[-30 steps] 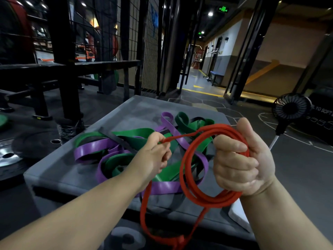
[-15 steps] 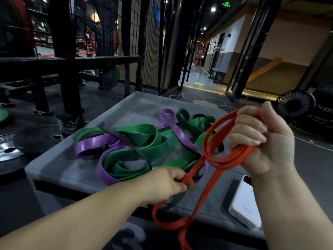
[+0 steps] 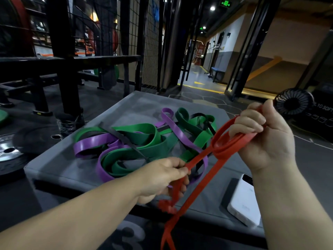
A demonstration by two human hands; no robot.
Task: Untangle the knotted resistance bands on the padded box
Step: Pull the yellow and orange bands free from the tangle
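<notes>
Head view: red band (image 3: 198, 158) between hands (image 3: 162, 177) (image 3: 264, 139)

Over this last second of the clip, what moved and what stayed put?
The left hand slid down the red resistance band toward the near edge of the padded box, still gripping it. The right hand lifted up and rightward, keeping the red coil, now drawn into smaller loops. The green bands, purple bands and black band stayed tangled on the box; the white phone did not move.

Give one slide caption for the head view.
The left hand and right hand grip the red band; other bands lie tangled on the padded box.
</notes>
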